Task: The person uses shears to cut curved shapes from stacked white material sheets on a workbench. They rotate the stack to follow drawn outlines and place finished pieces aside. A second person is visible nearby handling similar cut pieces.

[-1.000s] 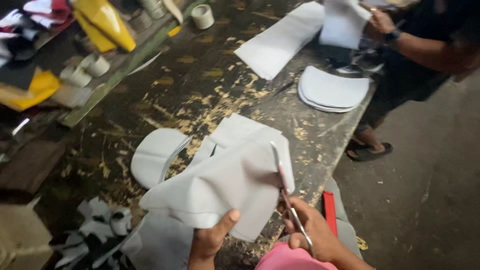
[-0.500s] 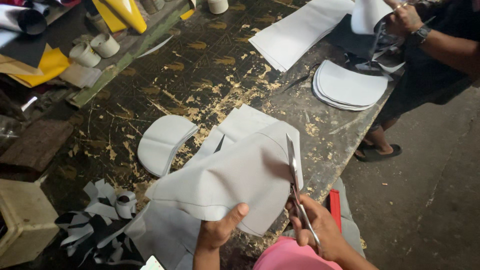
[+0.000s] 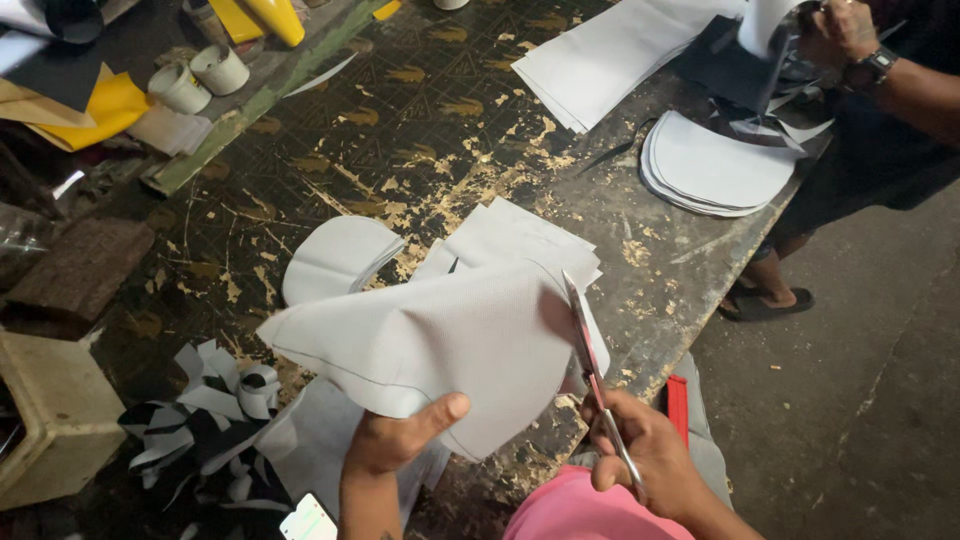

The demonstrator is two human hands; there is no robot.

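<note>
Two hands are being seen at the lower edge of the view, over a scratched dark tabletop [image 3: 420,130]. Far left, a pale box [image 3: 50,420] is standing beside a brown block [image 3: 85,265], and black and white offcuts [image 3: 215,420] are lying curled just in front of them. Yellow sheets [image 3: 110,105] and two small white pots [image 3: 200,78] are resting near the upper left corner. A curved white cut piece [image 3: 335,255] is lying flat on the tabletop, partly overlapped by a stack of grey sheets [image 3: 520,235]. A grey fabric sheet [image 3: 450,340] is being held up above these by the left hand [image 3: 395,440], whose thumb is being pressed on top of the lower edge, with the fingers hidden beneath. Scissors [image 3: 590,360] are being gripped by the right hand [image 3: 650,465], closed around the handles, and the blades are being laid along the sheet's right edge, pointing away from the person. A red flat object [image 3: 678,405] is lying just beside that hand at the tabletop's edge. Farther right, a stack of rounded white pieces [image 3: 715,170] is resting near the far corner, next to long white sheets [image 3: 620,55]. Another person's hand [image 3: 845,30], with a wristwatch, is being held over white material at the upper right, and a sandalled foot [image 3: 765,295] is showing on the floor.
</note>
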